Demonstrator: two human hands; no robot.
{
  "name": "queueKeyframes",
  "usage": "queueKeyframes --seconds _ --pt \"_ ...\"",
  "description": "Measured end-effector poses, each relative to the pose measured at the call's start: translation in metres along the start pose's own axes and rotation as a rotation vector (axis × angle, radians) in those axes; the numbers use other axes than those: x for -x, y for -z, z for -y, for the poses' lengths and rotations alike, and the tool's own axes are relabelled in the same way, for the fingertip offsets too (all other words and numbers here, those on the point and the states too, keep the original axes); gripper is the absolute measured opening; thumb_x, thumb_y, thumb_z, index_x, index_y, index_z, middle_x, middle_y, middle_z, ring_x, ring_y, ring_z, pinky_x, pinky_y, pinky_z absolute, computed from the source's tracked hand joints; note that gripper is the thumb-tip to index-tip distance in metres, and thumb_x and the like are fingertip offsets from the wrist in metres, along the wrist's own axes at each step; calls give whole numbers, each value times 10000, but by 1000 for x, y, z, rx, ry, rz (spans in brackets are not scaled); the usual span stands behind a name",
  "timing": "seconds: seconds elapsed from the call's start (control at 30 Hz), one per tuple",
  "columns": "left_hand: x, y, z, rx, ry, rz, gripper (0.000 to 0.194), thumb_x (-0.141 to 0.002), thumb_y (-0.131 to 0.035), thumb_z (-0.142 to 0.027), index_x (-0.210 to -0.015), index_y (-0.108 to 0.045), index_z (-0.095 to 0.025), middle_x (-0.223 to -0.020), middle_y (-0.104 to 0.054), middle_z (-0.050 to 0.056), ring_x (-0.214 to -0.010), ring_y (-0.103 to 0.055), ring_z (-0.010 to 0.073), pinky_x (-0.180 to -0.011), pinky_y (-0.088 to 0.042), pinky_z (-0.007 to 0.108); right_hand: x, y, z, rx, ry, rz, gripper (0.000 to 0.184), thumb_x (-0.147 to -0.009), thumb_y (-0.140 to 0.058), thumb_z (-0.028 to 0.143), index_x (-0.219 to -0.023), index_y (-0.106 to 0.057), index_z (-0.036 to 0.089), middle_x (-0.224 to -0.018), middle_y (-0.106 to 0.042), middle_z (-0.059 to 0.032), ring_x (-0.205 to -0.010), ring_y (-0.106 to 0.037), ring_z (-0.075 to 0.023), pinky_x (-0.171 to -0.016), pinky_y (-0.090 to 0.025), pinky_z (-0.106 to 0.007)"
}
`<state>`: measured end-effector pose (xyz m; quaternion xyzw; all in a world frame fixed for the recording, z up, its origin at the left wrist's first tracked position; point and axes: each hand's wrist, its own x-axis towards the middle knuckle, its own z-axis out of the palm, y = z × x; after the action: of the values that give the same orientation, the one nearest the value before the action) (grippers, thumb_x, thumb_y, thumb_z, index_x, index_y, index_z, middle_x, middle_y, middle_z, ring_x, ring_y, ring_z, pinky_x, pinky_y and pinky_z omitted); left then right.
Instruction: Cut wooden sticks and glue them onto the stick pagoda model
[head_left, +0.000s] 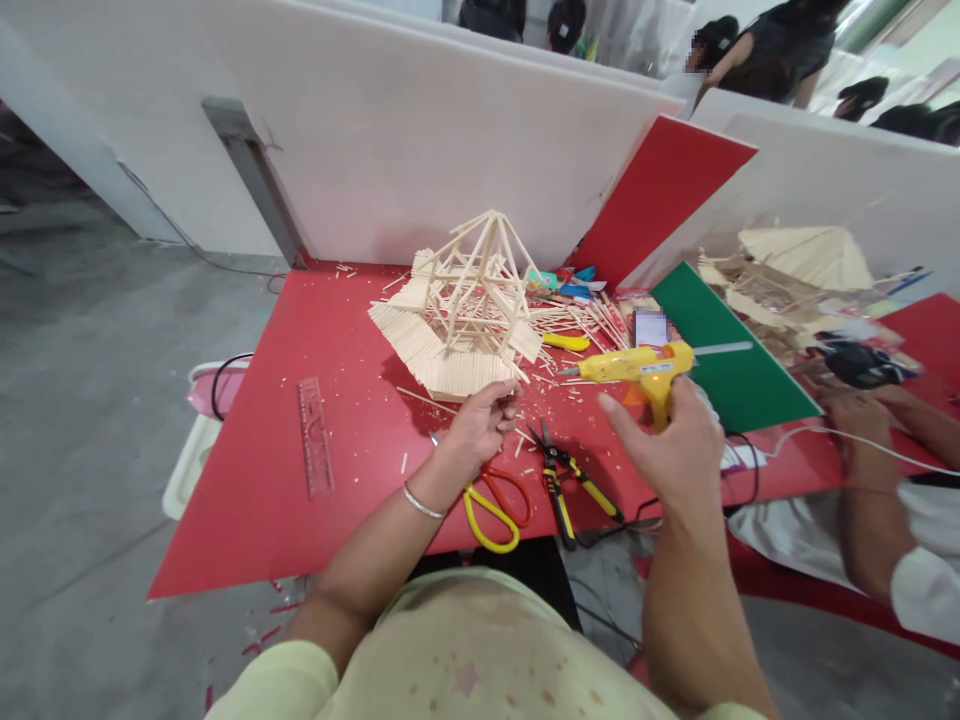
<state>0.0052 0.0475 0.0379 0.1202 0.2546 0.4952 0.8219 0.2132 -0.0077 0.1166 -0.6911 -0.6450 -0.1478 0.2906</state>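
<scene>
Red desk (247, 480) carries it all, up against a white panel that prob. screens off the next bay. Stick model (466, 373) sits mid-desk, toward the back, straight ahead of the person, prob. so both hands reach it w/o stretching; open frame on top, slatted flaps around the base. Green board (731, 345) leans on the R, likely as a divider b/c another person's stuff is beyond it.

R hand (679, 450) holds the yellow glue gun (645, 368) by its handle, thumb spread off it, nozzle toward the model but apart; handle grip presumably b/c the tip may be hot. L hand (487, 425): fingers curled narrow at the model's front edge, maybe to steady it; can't tell if anything's pinched.

Cutters (553, 456) & scissors (469, 503) lie near edge, handles toward the person, prob. for quick pickup. Clear ruler (315, 437) off to the L, out of the way. Loose sticks (581, 320) heaped beside the model, prob. for easy reach.
</scene>
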Motion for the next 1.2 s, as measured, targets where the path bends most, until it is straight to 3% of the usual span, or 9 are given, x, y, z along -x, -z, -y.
queueKeyframes --seconds 0.1,0.2,0.53,0.87,1.2 --pt "3 0 -2 11 23 10 259 -604 -798 -188 -788 -624 -131 -781 -608 9 -527 -414 38 -419 -222 178 -18 1 24 248 139 -127 455 -817 -602 609 -963 -576 178 -826 -585 -58 -686 -501 -179 -581 -285 -285" --pt "4 2 -2 30 50 14 259 -603 -804 -187 -780 -625 -127 -777 -610 13 -532 -418 41 -422 -230 181 -29 -3 33 381 295 -107 421 -868 -557 540 -1044 -573 158 -900 -604 -88 -733 -532 -201 -586 -276 -297" --pt "2 10 1 103 110 48 242 -622 -809 -174 -790 -644 -121 -759 -622 17 -533 -430 40 -431 -260 172 -47 -9 48 420 532 -79 313 -882 -536 344 -1118 -592 145 -942 -608 -103 -804 -532 -214 -617 -288 -326" --pt "-1 10 1 153 116 72 236 -641 -793 -152 -808 -628 -131 -788 -636 28 -531 -421 43 -430 -267 171 -51 -11 46 442 639 -123 385 -904 -525 320 -1243 -573 143 -984 -641 -111 -818 -541 -222 -641 -335 -345" --pt "-1 11 2 159 110 83 220 -668 -780 -143 -829 -632 -123 -797 -641 33 -528 -421 41 -428 -276 161 -51 -11 44 444 629 -104 361 -907 -522 317 -1220 -584 147 -993 -658 -111 -843 -558 -219 -657 -337 -343"
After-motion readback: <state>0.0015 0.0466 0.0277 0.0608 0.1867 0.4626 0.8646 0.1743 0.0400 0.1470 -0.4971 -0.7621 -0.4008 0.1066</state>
